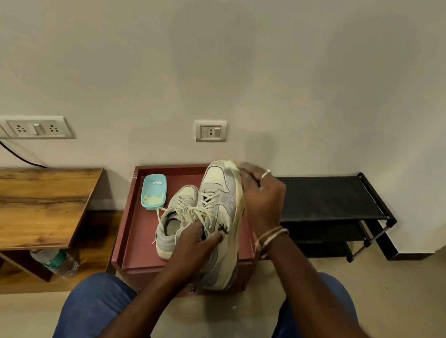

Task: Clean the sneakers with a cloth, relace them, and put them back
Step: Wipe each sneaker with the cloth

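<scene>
A grey and cream sneaker (pixel 219 194) is held up over a dark red tray table (pixel 134 231), toe pointing away from me, laces still threaded. My left hand (pixel 194 244) grips it at the collar near the heel. My right hand (pixel 262 200) presses against the sole's right edge near the toe; a pale cloth (pixel 235 165) seems to peek out under its fingers. The second sneaker (pixel 177 217) lies on the tray to the left, laces loose.
A light blue plastic tub (pixel 154 191) sits at the tray's back left. A black shoe rack (pixel 334 211) stands to the right against the wall. A wooden desk (pixel 13 207) is on the left, a water bottle (pixel 56 261) under it. My knees are below.
</scene>
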